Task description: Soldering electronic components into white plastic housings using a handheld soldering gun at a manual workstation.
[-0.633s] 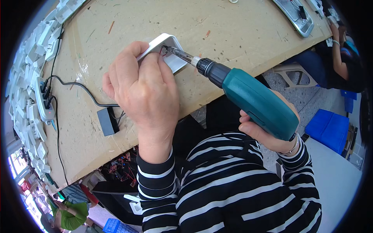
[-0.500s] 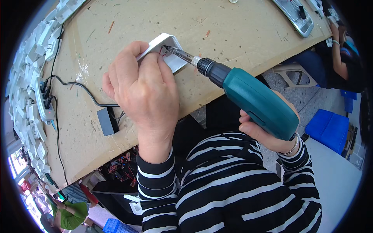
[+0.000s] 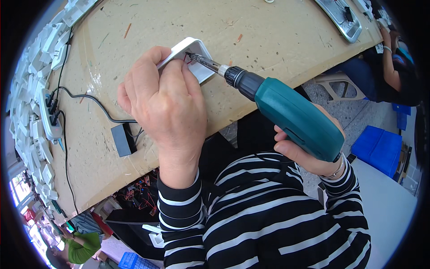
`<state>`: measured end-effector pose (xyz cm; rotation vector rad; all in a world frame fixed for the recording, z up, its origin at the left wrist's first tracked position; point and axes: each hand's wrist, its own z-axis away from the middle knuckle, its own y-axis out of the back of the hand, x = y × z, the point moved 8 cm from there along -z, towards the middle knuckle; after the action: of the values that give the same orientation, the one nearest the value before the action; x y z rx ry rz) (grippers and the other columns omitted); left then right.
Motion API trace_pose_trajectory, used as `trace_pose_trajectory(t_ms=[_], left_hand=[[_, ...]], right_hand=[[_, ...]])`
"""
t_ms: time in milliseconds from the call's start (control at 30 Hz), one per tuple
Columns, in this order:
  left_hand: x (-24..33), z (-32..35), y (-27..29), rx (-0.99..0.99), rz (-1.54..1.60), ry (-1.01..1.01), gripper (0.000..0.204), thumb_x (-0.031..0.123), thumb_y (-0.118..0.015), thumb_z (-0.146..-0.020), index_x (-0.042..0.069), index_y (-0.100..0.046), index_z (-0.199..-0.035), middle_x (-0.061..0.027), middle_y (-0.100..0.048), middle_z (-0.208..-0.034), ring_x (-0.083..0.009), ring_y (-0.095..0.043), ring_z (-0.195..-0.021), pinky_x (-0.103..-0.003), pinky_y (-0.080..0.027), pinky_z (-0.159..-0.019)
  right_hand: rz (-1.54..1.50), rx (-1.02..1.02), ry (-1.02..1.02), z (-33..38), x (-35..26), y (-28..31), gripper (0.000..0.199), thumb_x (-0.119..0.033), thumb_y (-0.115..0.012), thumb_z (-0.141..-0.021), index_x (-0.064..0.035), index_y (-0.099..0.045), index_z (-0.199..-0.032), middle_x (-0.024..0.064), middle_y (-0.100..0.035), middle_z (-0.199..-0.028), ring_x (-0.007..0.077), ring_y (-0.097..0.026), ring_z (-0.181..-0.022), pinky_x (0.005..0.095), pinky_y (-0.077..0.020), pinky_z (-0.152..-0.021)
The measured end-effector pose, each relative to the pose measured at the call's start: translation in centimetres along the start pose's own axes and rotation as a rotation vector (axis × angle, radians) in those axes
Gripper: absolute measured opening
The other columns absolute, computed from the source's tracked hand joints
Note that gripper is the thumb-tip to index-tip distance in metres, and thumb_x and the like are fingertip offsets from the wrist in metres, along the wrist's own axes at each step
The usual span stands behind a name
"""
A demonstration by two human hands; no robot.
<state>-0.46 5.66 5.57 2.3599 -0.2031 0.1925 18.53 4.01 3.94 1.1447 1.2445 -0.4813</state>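
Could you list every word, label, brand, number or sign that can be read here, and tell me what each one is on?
None can be read.
Green drill in the right hand: no readable lettering on the side that shows.
White casing in the left hand: no readable text.
Black box: no readable label.
Power strip: any marking is too small to read.

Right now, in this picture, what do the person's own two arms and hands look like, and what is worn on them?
Both the left hand and the right hand are ungloved. Long black sleeves with white stripes cover the arms: the left sleeve ends in a plain black cuff. At the right sleeve, a thin silvery bracelet circles the wrist.
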Motion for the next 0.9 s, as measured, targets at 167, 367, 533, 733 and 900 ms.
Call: trace_pose_trajectory(t_ms=[167,367,533,733,900], left_hand=[[0.0,0.0,0.1,0.000,0.008,0.005,0.003,0.001,-0.065,-0.069,0.003,-0.064,-0.072,-0.0040,-0.059,-0.092,-0.0197,-0.055,-0.085,-0.032,-0.034,-0.080],[0.1,-0.1,0.0,0.006,-0.006,-0.009,0.004,0.001,-0.065,-0.069,0.002,-0.065,-0.072,-0.0044,-0.059,-0.092,-0.0199,-0.055,-0.085,-0.032,-0.034,-0.081],[-0.1,0.0,0.0,0.002,0.013,0.004,0.003,0.001,-0.065,-0.069,0.002,-0.065,-0.072,-0.0047,-0.059,-0.093,-0.0199,-0.055,-0.086,-0.033,-0.034,-0.080],[-0.3,0.2,0.0,0.000,0.036,0.011,0.004,0.003,-0.066,-0.069,0.002,-0.065,-0.072,-0.0058,-0.060,-0.094,-0.0203,-0.055,-0.085,-0.033,-0.034,-0.080],[-0.4,0.2,-0.2,-0.013,0.048,0.023,0.006,0.003,-0.066,-0.068,0.001,-0.065,-0.074,-0.0069,-0.060,-0.094,-0.0212,-0.055,-0.086,-0.034,-0.035,-0.082]], right_hand=[[-0.003,0.009,-0.007,0.1,0.2,0.0,0.055,-0.003,-0.077,-0.070,0.0055,-0.048,-0.117,0.0119,-0.065,-0.089,0.0129,-0.065,-0.077,0.0245,-0.0531,-0.070],[-0.011,0.005,-0.054,0.4,0.4,0.1,0.054,-0.002,-0.077,-0.071,0.0043,-0.049,-0.116,0.0120,-0.065,-0.090,0.0129,-0.065,-0.078,0.0245,-0.0528,-0.071],[0.005,0.037,-0.087,1.1,1.0,0.2,0.055,-0.011,-0.077,-0.071,0.0052,-0.052,-0.117,0.0135,-0.065,-0.095,0.0157,-0.066,-0.074,0.0228,-0.0520,-0.063],[0.170,0.019,0.045,2.7,1.2,0.5,0.060,-0.013,-0.079,-0.068,0.0074,-0.051,-0.117,0.0144,-0.065,-0.094,0.0148,-0.067,-0.071,0.0224,-0.0527,-0.061],[0.053,0.050,0.034,3.3,1.0,1.0,0.060,-0.008,-0.078,-0.069,0.0089,-0.049,-0.119,0.0142,-0.066,-0.090,0.0146,-0.067,-0.072,0.0232,-0.0538,-0.062]])
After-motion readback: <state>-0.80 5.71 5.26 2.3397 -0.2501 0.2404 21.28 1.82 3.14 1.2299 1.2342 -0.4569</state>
